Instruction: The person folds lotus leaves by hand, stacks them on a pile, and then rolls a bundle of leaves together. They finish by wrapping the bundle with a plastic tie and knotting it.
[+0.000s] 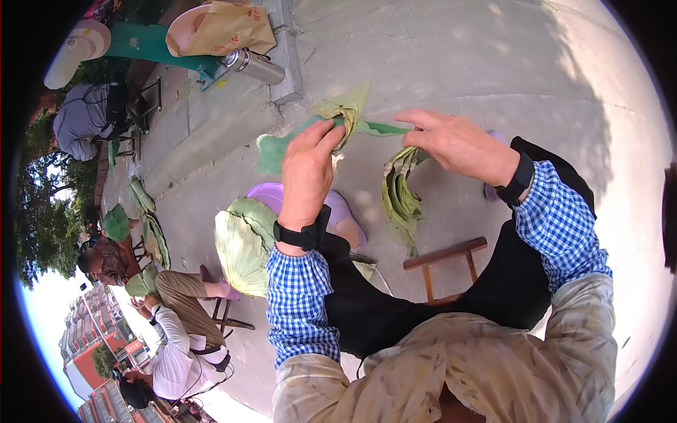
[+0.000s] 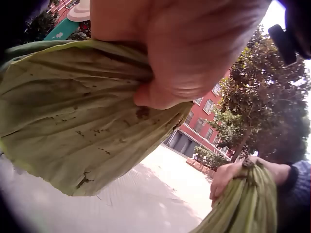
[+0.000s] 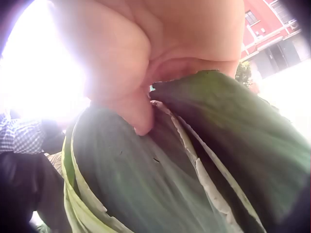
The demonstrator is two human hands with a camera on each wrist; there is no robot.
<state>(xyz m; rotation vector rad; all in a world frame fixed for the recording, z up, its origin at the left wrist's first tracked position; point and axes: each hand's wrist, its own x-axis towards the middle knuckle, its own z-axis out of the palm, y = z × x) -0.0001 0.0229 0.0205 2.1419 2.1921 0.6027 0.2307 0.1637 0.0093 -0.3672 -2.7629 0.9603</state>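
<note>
In the head view the left hand (image 1: 308, 166) pinches a gathered green leaf (image 1: 345, 113) between thumb and fingers; the left wrist view shows the thumb pressed on this broad, creased leaf (image 2: 73, 116). The right hand (image 1: 458, 143) grips a bundle of folded leaves (image 1: 400, 201) that hangs down below it. Between the hands stretches a narrow green leaf part (image 1: 381, 128). The right wrist view shows the right thumb on dark green leaves (image 3: 141, 170) with pale, curled edges. Palm-side fingertips are partly hidden.
A pile of large pale leaves (image 1: 243, 243) lies by the left purple shoe (image 1: 345, 218). A wooden stool (image 1: 446, 255) stands between the legs. At the upper left are a steel flask (image 1: 255, 65) and a paper bag (image 1: 236, 29). Other people sit at the left.
</note>
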